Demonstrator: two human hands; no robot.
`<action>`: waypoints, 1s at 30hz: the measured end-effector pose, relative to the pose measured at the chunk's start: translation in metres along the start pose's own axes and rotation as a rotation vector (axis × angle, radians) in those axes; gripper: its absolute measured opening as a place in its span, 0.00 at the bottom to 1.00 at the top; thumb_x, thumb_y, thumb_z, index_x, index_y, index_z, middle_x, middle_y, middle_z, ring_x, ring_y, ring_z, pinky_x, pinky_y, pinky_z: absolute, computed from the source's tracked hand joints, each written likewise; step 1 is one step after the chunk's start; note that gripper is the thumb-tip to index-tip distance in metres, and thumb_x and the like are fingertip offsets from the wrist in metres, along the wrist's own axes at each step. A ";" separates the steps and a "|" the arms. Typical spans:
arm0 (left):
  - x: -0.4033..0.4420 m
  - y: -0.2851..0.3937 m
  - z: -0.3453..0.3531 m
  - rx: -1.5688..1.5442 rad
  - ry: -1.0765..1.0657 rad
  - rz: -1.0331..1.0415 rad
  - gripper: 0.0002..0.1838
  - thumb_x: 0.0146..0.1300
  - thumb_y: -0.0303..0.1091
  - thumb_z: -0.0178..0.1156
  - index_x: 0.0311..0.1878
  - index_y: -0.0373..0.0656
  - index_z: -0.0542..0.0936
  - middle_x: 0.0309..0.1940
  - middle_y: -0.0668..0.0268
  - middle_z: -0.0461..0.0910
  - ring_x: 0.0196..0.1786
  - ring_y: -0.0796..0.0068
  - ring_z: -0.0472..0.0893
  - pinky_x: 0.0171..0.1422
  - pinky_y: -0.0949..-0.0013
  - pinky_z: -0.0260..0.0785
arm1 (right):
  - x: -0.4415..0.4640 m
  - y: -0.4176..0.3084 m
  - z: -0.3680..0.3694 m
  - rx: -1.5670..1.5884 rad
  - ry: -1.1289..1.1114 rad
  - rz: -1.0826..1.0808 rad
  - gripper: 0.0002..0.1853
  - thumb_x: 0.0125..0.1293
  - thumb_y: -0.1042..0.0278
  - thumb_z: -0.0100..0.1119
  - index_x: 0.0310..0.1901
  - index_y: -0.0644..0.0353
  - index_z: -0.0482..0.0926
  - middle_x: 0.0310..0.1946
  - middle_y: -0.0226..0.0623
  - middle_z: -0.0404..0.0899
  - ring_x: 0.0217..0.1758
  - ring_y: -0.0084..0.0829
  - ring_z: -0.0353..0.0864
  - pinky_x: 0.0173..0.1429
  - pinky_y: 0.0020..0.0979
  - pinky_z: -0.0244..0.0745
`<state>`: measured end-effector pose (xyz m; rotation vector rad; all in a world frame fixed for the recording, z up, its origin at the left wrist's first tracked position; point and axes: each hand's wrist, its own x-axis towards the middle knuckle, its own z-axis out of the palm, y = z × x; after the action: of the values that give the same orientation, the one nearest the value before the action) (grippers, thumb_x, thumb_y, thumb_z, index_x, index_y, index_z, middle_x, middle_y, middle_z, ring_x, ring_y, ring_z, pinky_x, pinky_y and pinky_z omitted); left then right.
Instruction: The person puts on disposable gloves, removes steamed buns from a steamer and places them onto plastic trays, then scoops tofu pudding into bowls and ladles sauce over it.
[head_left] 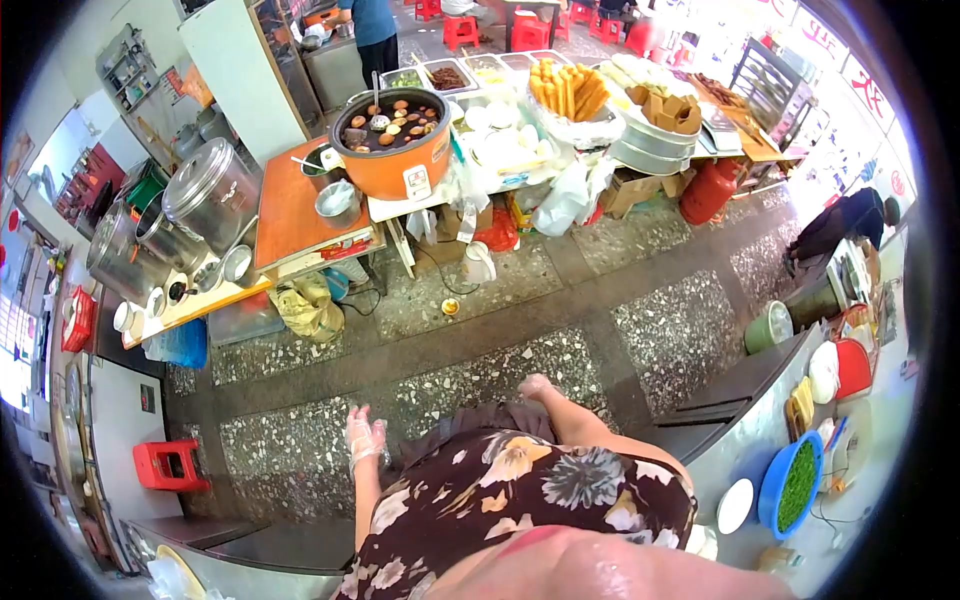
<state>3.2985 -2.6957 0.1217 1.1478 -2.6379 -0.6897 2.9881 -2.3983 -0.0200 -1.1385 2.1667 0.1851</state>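
Glove [356, 441], clear, covered my left hand [366, 432] at 7 o'clock of my view, fingers spread above the floor [270, 430]. My right hand [537, 387] hung at 5; I could not tell its finger state. Pot [375, 175] stood at 11, stool [150, 465] at 8.

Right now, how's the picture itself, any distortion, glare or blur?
Head view: strong fisheye bending, with black borders; head view: glare washes out the red-lettered panels at upper right, and highlights show on the steel pot lid; head view: far red stools look soft, and the left hand shows its fingers better than the right hand.
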 end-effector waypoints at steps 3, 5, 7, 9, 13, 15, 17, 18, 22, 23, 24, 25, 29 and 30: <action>-0.014 -0.027 0.022 -0.039 -0.117 -0.129 0.24 0.48 0.38 0.60 0.51 0.43 0.74 0.45 0.53 0.76 0.50 0.52 0.74 0.58 0.58 0.64 | -0.005 0.021 0.031 0.098 -0.065 0.084 0.12 0.49 0.64 0.52 0.33 0.54 0.83 0.35 0.40 0.82 0.41 0.39 0.81 0.44 0.38 0.75; -0.039 -0.066 0.055 -0.050 -0.279 -0.328 0.23 0.49 0.40 0.60 0.50 0.44 0.76 0.47 0.50 0.76 0.51 0.54 0.75 0.57 0.59 0.66 | -0.003 0.032 0.041 0.293 -0.088 0.224 0.12 0.49 0.64 0.52 0.33 0.52 0.84 0.34 0.38 0.82 0.41 0.38 0.81 0.43 0.37 0.76; -0.073 -0.074 0.062 0.049 -0.405 -0.477 0.20 0.50 0.41 0.59 0.47 0.44 0.78 0.45 0.50 0.77 0.51 0.55 0.76 0.56 0.60 0.67 | 0.008 0.046 0.055 -0.007 -0.187 0.042 0.11 0.46 0.64 0.55 0.32 0.52 0.84 0.33 0.36 0.82 0.39 0.35 0.82 0.41 0.36 0.76; -0.103 -0.090 0.076 0.069 -0.527 -0.536 0.20 0.50 0.41 0.59 0.46 0.43 0.78 0.45 0.51 0.78 0.50 0.56 0.76 0.56 0.61 0.67 | -0.002 0.037 0.036 -0.032 -0.207 0.011 0.10 0.48 0.64 0.53 0.30 0.51 0.84 0.31 0.33 0.82 0.36 0.33 0.82 0.38 0.33 0.75; -0.147 -0.106 0.089 0.045 -0.677 -0.589 0.19 0.51 0.42 0.58 0.45 0.43 0.79 0.43 0.53 0.78 0.48 0.58 0.77 0.54 0.61 0.68 | -0.001 0.015 0.013 -0.146 -0.079 -0.062 0.09 0.46 0.65 0.55 0.29 0.52 0.83 0.31 0.36 0.82 0.37 0.36 0.82 0.39 0.36 0.76; -0.162 -0.111 0.090 0.021 -0.717 -0.605 0.19 0.52 0.42 0.58 0.44 0.43 0.79 0.43 0.53 0.79 0.47 0.59 0.77 0.53 0.62 0.68 | 0.008 0.004 0.011 -0.169 0.027 -0.103 0.10 0.44 0.65 0.56 0.30 0.53 0.82 0.31 0.38 0.81 0.38 0.39 0.81 0.40 0.39 0.76; -0.169 -0.117 0.096 -0.012 -0.719 -0.614 0.18 0.52 0.42 0.58 0.44 0.43 0.79 0.42 0.54 0.79 0.47 0.59 0.78 0.53 0.62 0.69 | 0.007 -0.014 -0.006 -0.215 -0.051 -0.180 0.10 0.47 0.69 0.52 0.30 0.54 0.83 0.33 0.41 0.82 0.39 0.39 0.82 0.40 0.38 0.76; -0.168 -0.118 0.100 -0.033 -0.711 -0.614 0.18 0.52 0.43 0.58 0.44 0.42 0.80 0.42 0.55 0.79 0.46 0.60 0.78 0.52 0.63 0.69 | 0.010 -0.022 -0.003 -0.115 0.027 -0.154 0.10 0.47 0.68 0.53 0.30 0.55 0.82 0.34 0.42 0.81 0.41 0.40 0.81 0.41 0.39 0.77; -0.152 -0.131 0.118 -0.144 -0.630 -0.606 0.18 0.53 0.43 0.57 0.42 0.42 0.80 0.40 0.57 0.80 0.44 0.62 0.79 0.51 0.63 0.70 | -0.003 -0.049 -0.025 -0.048 0.003 -0.157 0.10 0.48 0.66 0.53 0.32 0.57 0.82 0.36 0.44 0.80 0.43 0.43 0.80 0.45 0.39 0.76; -0.147 -0.134 0.123 -0.180 -0.600 -0.602 0.18 0.53 0.43 0.57 0.42 0.42 0.80 0.40 0.57 0.81 0.44 0.62 0.79 0.50 0.64 0.70 | -0.007 -0.054 -0.030 -0.054 -0.006 -0.167 0.10 0.48 0.66 0.53 0.32 0.57 0.82 0.36 0.44 0.80 0.43 0.43 0.80 0.45 0.39 0.76; -0.141 -0.139 0.128 -0.225 -0.566 -0.593 0.17 0.53 0.43 0.57 0.42 0.42 0.80 0.40 0.57 0.81 0.44 0.63 0.79 0.50 0.64 0.70 | -0.009 -0.055 -0.031 -0.089 -0.020 -0.213 0.10 0.50 0.65 0.53 0.31 0.57 0.82 0.35 0.45 0.80 0.42 0.44 0.80 0.46 0.40 0.75; -0.135 -0.142 0.134 -0.297 -0.520 -0.591 0.17 0.54 0.43 0.57 0.42 0.42 0.80 0.39 0.58 0.81 0.43 0.63 0.80 0.49 0.64 0.70 | -0.013 -0.054 -0.031 -0.121 -0.032 -0.253 0.11 0.51 0.64 0.52 0.31 0.57 0.81 0.34 0.46 0.80 0.42 0.45 0.79 0.47 0.41 0.73; -0.105 -0.164 0.166 -0.680 -0.383 -0.642 0.17 0.54 0.44 0.57 0.40 0.41 0.81 0.38 0.60 0.82 0.41 0.65 0.81 0.48 0.65 0.71 | -0.028 -0.046 -0.014 -0.167 -0.049 -0.180 0.11 0.50 0.65 0.53 0.33 0.55 0.82 0.35 0.45 0.80 0.42 0.44 0.80 0.46 0.41 0.75; -0.103 -0.158 0.161 -0.654 -0.407 -0.736 0.19 0.53 0.46 0.58 0.41 0.42 0.81 0.36 0.60 0.82 0.40 0.68 0.80 0.47 0.66 0.71 | -0.036 -0.045 -0.014 -0.087 -0.047 -0.111 0.11 0.49 0.65 0.54 0.33 0.55 0.82 0.35 0.45 0.80 0.42 0.45 0.80 0.45 0.40 0.75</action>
<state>3.4154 -2.6593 -0.0934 1.8582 -1.8707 -1.9008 3.0301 -2.4074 0.0207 -1.2866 2.0651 0.2564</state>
